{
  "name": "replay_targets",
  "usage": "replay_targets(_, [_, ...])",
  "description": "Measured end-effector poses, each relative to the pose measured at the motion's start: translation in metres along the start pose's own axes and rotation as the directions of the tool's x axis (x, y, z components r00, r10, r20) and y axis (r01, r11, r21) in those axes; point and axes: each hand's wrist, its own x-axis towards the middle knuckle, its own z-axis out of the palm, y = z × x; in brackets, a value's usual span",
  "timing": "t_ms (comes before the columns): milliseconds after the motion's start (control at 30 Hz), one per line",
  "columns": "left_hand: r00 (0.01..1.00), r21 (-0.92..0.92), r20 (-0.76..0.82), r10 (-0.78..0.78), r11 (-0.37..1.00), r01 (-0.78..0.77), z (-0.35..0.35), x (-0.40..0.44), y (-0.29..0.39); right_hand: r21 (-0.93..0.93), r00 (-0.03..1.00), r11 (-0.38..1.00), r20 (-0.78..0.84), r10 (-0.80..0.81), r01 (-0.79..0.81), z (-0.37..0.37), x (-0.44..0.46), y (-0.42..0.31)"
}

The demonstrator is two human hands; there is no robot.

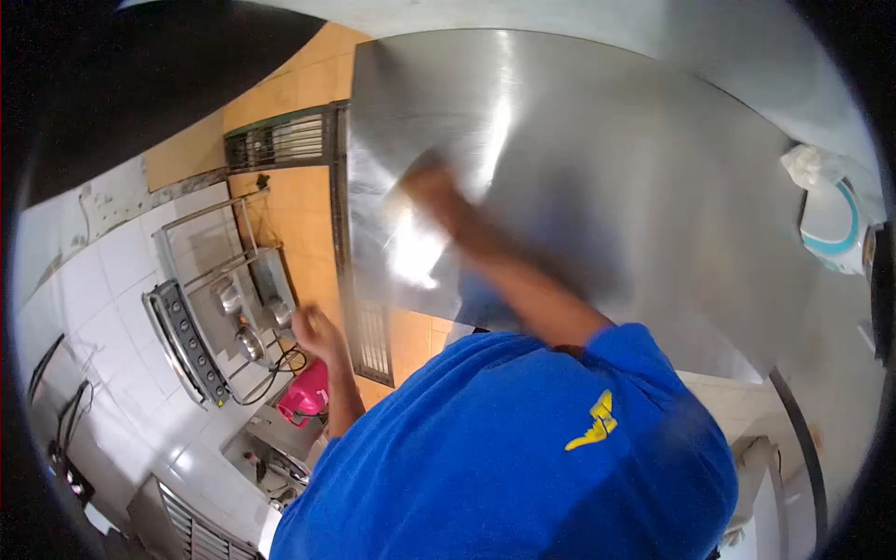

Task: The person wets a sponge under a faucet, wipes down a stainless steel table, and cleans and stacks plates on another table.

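Note:
My right hand point(431, 191) reaches over a large stainless steel sheet or tabletop point(560, 112), close to its left part. Motion smears the hand. A dark and pale yellowish patch shows at its fingers, perhaps something gripped against the metal, but its kind is unclear. Bright glare and a bluish reflection lie on the steel. My left hand point(315, 331) is off to the left, away from the steel, raised with its fingers curled in and nothing visible in them. Behind it, lower down, are metal cups and a pink gas cylinder.
Left stands a metal rack point(210, 271) beside a control panel with several knobs point(187, 341). The pink cylinder point(306, 392) is on the floor below. Drain grates point(373, 345) cross the orange floor tiles. A white and teal container point(833, 229) is at the far right.

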Motion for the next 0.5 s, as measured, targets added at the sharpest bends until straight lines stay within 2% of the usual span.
replay_targets(33, [0.993, -0.201, -0.11, 0.039, 0.978, -0.061, 0.012, 0.044, 0.039, 0.2, 0.924, 0.945, 0.234, -0.303, 0.26, 0.062, -0.011, -0.069])
replay_targets(67, [0.98, -0.247, -0.128, 0.152, 0.952, -0.179, 0.015, 0.083, 0.075, 0.304, 0.735, 0.797, 0.314, -0.601, 0.522, 0.104, -0.04, -0.122])
replay_targets(100, [0.951, -0.293, -0.152, 0.27, 0.906, -0.304, 0.012, 0.118, 0.101, 0.454, 0.535, 0.633, 0.34, -0.773, 0.627, 0.122, -0.069, -0.16])
replay_targets(133, [0.916, -0.242, -0.191, 0.352, 0.888, -0.391, 0.0, 0.138, 0.116, 0.556, 0.427, 0.535, 0.324, -0.844, 0.637, 0.12, -0.086, -0.176])
replay_targets(200, [0.857, -0.13, -0.201, 0.474, 0.854, -0.503, -0.033, 0.142, 0.121, 0.649, 0.404, 0.436, 0.209, -0.89, 0.624, 0.103, -0.078, -0.157])
replay_targets(233, [0.931, -0.207, -0.156, 0.329, 0.911, -0.356, -0.041, 0.136, 0.096, 0.643, 0.422, 0.383, 0.102, -0.901, 0.663, 0.101, -0.058, -0.137])
replay_targets(267, [0.979, -0.284, -0.106, 0.175, 0.938, -0.198, -0.039, 0.121, 0.05, 0.803, 0.616, 0.261, -0.161, -0.771, 0.536, 0.036, -0.027, -0.096])
replay_targets(300, [0.999, -0.348, -0.043, 0.01, 0.937, -0.025, -0.033, 0.092, 0.009, 0.807, 0.771, 0.343, -0.203, -0.603, 0.481, -0.016, -0.008, -0.047])
replay_targets(333, [0.981, -0.288, 0.002, -0.192, 0.94, 0.185, -0.025, 0.057, -0.027, 0.595, 0.919, 0.705, -0.179, -0.351, 0.385, -0.063, 0.005, 0.014])
replay_targets(367, [0.922, -0.212, 0.034, -0.386, 0.898, 0.384, -0.023, 0.019, -0.063, 0.224, 0.966, 0.965, -0.244, -0.081, 0.138, -0.11, 0.009, 0.074])
replay_targets(400, [0.825, -0.117, 0.112, -0.554, 0.817, 0.564, -0.025, -0.025, -0.093, -0.076, 0.917, 0.986, -0.384, 0.108, -0.148, -0.15, 0.007, 0.133])
replay_targets(433, [0.676, -0.043, 0.157, -0.72, 0.679, 0.733, -0.029, -0.071, -0.115, -0.262, 0.82, 0.889, -0.541, 0.186, -0.375, -0.182, -0.003, 0.183])
replay_targets(467, [0.654, -0.2, 0.207, -0.728, 0.623, 0.756, -0.033, -0.119, -0.14, -0.323, 0.703, 0.761, -0.672, 0.234, -0.562, -0.196, -0.01, 0.206])
replay_targets(500, [0.566, -0.021, 0.181, -0.804, 0.572, 0.82, -0.037, -0.169, -0.157, -0.328, 0.611, 0.66, -0.75, 0.253, -0.676, -0.19, -0.009, 0.225])
